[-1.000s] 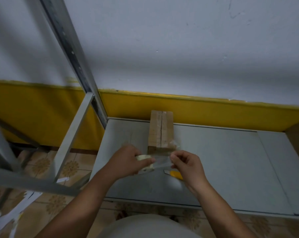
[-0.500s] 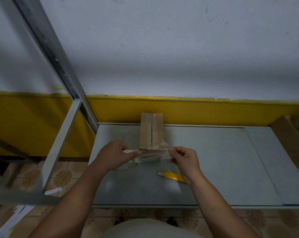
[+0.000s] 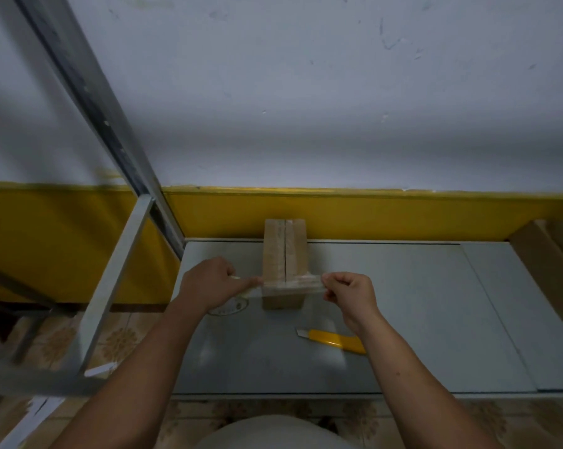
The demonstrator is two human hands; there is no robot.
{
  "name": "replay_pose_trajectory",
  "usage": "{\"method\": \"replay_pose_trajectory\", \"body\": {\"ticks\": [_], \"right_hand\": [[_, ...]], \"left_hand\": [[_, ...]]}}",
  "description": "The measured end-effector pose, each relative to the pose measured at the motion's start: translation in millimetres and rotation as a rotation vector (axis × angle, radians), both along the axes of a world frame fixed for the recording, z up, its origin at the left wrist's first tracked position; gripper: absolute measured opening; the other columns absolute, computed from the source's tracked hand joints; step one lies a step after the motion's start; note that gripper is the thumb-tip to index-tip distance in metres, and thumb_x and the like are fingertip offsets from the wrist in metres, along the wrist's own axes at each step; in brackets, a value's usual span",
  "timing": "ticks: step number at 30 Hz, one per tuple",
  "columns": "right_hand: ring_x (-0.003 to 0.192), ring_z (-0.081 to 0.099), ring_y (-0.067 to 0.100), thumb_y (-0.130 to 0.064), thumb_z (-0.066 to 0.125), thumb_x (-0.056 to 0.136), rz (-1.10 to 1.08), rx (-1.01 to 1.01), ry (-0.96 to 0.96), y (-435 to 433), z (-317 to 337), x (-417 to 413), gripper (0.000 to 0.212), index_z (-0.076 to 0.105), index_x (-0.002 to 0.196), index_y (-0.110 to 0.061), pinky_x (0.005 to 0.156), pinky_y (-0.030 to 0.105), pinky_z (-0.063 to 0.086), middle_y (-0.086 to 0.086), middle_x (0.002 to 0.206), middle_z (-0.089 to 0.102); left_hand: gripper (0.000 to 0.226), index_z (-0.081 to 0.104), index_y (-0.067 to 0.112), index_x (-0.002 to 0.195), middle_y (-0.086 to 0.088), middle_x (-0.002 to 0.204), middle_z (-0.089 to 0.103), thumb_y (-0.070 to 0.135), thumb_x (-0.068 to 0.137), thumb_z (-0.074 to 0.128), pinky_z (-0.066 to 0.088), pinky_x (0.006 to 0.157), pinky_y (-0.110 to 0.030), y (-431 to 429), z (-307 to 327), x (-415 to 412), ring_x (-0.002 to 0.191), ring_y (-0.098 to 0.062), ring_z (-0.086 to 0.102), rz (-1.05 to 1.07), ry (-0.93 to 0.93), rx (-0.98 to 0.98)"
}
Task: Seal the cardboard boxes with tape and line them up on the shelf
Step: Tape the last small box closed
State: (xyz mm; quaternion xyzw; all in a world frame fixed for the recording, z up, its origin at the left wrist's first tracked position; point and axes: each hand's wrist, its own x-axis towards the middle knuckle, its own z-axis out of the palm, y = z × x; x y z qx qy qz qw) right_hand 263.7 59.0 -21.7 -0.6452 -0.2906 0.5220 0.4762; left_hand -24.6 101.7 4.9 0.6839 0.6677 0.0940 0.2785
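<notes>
A narrow cardboard box (image 3: pixel 285 254) stands on the grey shelf (image 3: pixel 403 303), its two top flaps meeting in a dark seam. A strip of clear tape (image 3: pixel 293 281) stretches across the box's near end. My left hand (image 3: pixel 208 283) grips the tape roll (image 3: pixel 231 304), which shows under the hand, just left of the box. My right hand (image 3: pixel 349 290) pinches the free end of the tape at the right of the box.
A yellow utility knife (image 3: pixel 333 341) lies on the shelf in front of the box, under my right forearm. More cardboard boxes (image 3: pixel 552 264) stand at the far right. A metal shelf post (image 3: pixel 89 92) and crossbars rise on the left. Tiled floor lies below.
Both hands moved up and apart, pulling out a longer strip of tape, and brought it over the near end of the box. The view tilted so the knife lies lower.
</notes>
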Motion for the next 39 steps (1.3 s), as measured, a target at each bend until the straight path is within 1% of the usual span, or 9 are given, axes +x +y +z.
{"method": "replay_pose_trajectory", "body": {"ticks": [4,8,16,22,26,30,35,37,39], "right_hand": [[0.065,0.063,0.018,-0.005,0.077,0.09,-0.006,0.004,0.003,1,-3,4,0.007,0.078,0.084,-0.007,0.064,0.031,0.057,0.006,0.07,0.073],[0.069,0.066,0.019,-0.008,0.078,0.09,-0.008,0.005,-0.022,1,-10,9,0.002,0.079,0.089,-0.007,0.066,0.031,0.057,0.008,0.074,0.074],[0.069,0.068,0.019,-0.011,0.078,0.09,-0.011,-0.016,-0.064,2,-22,8,0.001,0.079,0.09,-0.01,0.066,0.029,0.057,0.007,0.074,0.075],[0.064,0.063,0.017,-0.008,0.078,0.09,-0.033,-0.045,-0.063,4,-29,7,0.005,0.078,0.085,-0.009,0.062,0.029,0.057,0.008,0.07,0.072],[0.062,0.06,0.017,-0.008,0.078,0.09,-0.031,-0.088,-0.051,3,-37,5,0.005,0.078,0.085,-0.006,0.063,0.031,0.057,0.007,0.066,0.07],[0.065,0.061,0.017,-0.008,0.079,0.088,-0.034,-0.141,-0.006,4,-43,0,0.002,0.078,0.087,-0.008,0.063,0.03,0.056,0.008,0.069,0.07],[0.071,0.065,0.023,-0.008,0.081,0.087,-0.012,-0.21,0.063,7,-51,-10,0.017,0.078,0.1,0.002,0.067,0.033,0.055,0.013,0.075,0.072],[0.075,0.069,0.024,-0.011,0.079,0.089,0.041,-0.232,0.006,10,-51,-11,0.022,0.076,0.106,0.003,0.068,0.033,0.057,0.013,0.083,0.075],[0.082,0.071,0.025,-0.024,0.081,0.087,0.116,-0.257,-0.082,11,-52,-11,0.037,0.073,0.111,0.002,0.071,0.035,0.058,0.012,0.093,0.074]], "left_hand": [[0.073,0.041,0.024,0.054,0.007,0.047,0.032,0.089,0.069,0.07,0.027,0.051,-0.033,2,2,-5,0.042,-0.009,0.038,-0.049,-0.061,0.006],[0.066,0.048,0.023,0.054,0.006,0.047,0.036,0.079,0.078,0.073,0.029,0.05,-0.032,5,-5,-12,0.042,-0.01,0.041,-0.121,-0.203,-0.024],[0.063,0.045,0.025,0.053,0.007,0.047,0.037,0.072,0.077,0.08,0.029,0.047,-0.027,10,-22,-8,0.04,-0.009,0.041,-0.081,-0.161,-0.072],[0.069,0.039,0.026,0.054,0.003,0.052,0.032,0.081,0.07,0.077,0.028,0.053,-0.034,21,-34,-8,0.045,-0.013,0.038,-0.094,-0.161,-0.122],[0.071,0.042,0.023,0.056,0.0,0.054,0.033,0.083,0.069,0.077,0.029,0.055,-0.034,23,-44,-11,0.048,-0.016,0.038,-0.106,-0.216,-0.173],[0.069,0.044,0.019,0.056,-0.002,0.053,0.035,0.075,0.075,0.08,0.033,0.054,-0.031,25,-53,-11,0.047,-0.014,0.038,-0.122,-0.276,-0.19],[0.066,0.039,0.026,0.051,0.006,0.05,0.031,0.073,0.077,0.079,0.028,0.053,-0.031,27,-55,-8,0.045,-0.01,0.032,-0.154,-0.27,-0.201],[0.069,0.041,0.025,0.052,0.005,0.05,0.031,0.082,0.073,0.074,0.027,0.053,-0.031,29,-57,-9,0.046,-0.01,0.032,-0.166,-0.266,-0.207],[0.073,0.044,0.022,0.055,0.002,0.052,0.032,0.09,0.069,0.067,0.026,0.054,-0.031,30,-59,-13,0.048,-0.011,0.033,-0.175,-0.264,-0.2]]}}
